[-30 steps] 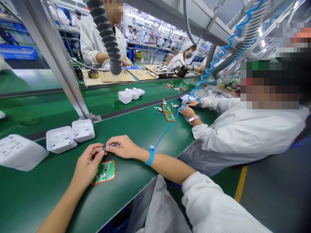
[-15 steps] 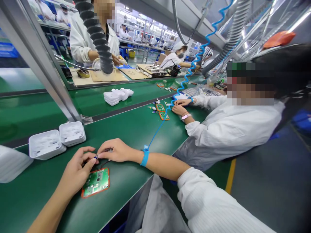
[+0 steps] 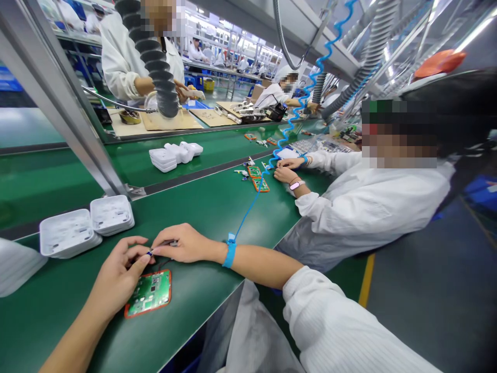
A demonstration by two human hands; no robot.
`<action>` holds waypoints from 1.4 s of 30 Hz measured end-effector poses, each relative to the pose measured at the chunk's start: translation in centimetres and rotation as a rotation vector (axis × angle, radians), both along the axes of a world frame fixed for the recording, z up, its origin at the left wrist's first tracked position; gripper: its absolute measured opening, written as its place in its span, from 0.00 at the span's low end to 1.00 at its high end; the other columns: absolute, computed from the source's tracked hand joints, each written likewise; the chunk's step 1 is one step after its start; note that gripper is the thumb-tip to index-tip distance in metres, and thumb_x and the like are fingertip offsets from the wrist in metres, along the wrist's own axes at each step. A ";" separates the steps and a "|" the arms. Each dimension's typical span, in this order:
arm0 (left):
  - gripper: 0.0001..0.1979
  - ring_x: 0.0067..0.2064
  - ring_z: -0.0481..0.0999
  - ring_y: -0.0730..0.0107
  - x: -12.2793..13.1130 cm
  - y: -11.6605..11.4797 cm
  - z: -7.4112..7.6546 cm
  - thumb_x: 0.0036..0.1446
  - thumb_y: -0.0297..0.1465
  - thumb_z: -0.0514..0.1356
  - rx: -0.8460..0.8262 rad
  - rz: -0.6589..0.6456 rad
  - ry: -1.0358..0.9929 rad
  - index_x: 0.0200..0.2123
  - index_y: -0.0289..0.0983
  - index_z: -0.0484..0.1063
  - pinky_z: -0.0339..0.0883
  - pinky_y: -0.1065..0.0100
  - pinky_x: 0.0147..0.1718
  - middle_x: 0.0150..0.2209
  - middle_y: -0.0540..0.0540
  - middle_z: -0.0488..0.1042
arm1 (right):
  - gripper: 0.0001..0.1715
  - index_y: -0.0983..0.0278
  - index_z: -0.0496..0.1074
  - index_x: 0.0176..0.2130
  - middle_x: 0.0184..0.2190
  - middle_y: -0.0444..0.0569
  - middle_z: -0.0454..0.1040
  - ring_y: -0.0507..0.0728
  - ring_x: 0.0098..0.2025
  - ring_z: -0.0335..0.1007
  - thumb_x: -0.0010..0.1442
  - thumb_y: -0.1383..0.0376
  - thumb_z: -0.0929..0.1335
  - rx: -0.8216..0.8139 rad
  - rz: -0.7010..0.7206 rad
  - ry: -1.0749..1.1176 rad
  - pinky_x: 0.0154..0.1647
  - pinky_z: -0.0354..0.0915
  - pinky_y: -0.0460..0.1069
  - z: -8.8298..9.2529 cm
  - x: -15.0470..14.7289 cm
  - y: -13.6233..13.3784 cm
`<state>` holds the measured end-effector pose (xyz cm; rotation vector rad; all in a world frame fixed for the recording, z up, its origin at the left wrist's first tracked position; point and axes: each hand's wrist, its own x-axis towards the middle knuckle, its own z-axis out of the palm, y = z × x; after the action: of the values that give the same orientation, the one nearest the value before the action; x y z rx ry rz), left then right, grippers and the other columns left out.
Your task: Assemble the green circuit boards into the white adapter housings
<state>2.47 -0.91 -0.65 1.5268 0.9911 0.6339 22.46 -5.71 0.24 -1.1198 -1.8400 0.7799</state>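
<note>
While fingers (image 3: 139, 266) overlap the circuit board (image 3: 155, 291), white trays (image 3: 70, 231) stand near.

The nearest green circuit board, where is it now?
In the head view, the board lies lower left on the green table, partly hidden by the left hand.

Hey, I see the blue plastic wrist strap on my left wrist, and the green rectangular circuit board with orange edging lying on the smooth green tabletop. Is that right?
Not quite: the head view shows the blue plastic wrist strap on your right wrist. The green rectangular circuit board with orange edging does lie on the smooth green tabletop.
</note>
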 end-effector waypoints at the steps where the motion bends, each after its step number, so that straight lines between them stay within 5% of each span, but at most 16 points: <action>1: 0.28 0.36 0.81 0.57 0.0 0.0 0.0 0.44 0.46 0.70 -0.002 -0.002 0.000 0.46 0.43 0.67 0.75 0.64 0.32 0.31 0.49 0.78 | 0.10 0.64 0.76 0.39 0.40 0.48 0.80 0.52 0.44 0.75 0.68 0.60 0.68 0.015 0.018 -0.037 0.50 0.66 0.45 0.0 0.1 0.0; 12: 0.28 0.37 0.82 0.54 0.2 -0.2 -0.3 0.44 0.48 0.71 -0.020 -0.043 0.072 0.45 0.44 0.67 0.75 0.60 0.34 0.30 0.49 0.79 | 0.10 0.62 0.73 0.36 0.37 0.47 0.75 0.54 0.43 0.70 0.70 0.65 0.64 0.129 0.069 -0.493 0.49 0.64 0.47 0.9 -0.4 -0.2; 21: 0.35 0.38 0.80 0.57 0.0 -0.3 1.6 0.40 0.54 0.72 -0.045 0.036 0.047 0.46 0.45 0.65 0.74 0.61 0.37 0.30 0.52 0.80 | 0.10 0.65 0.75 0.42 0.42 0.48 0.79 0.51 0.45 0.74 0.71 0.63 0.65 0.123 0.032 -0.324 0.51 0.64 0.44 1.5 1.2 0.0; 42: 0.41 0.34 0.81 0.59 -0.3 0.4 0.0 0.34 0.58 0.73 -0.101 -0.024 0.024 0.45 0.43 0.64 0.74 0.65 0.34 0.28 0.51 0.78 | 0.16 0.67 0.76 0.48 0.43 0.50 0.78 0.54 0.47 0.72 0.73 0.67 0.61 0.263 0.055 -0.616 0.51 0.64 0.47 0.3 -0.5 -0.3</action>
<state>2.19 -0.56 -0.62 1.4584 1.0063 0.5421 21.96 -6.00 0.52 -1.2210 -2.4022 0.2076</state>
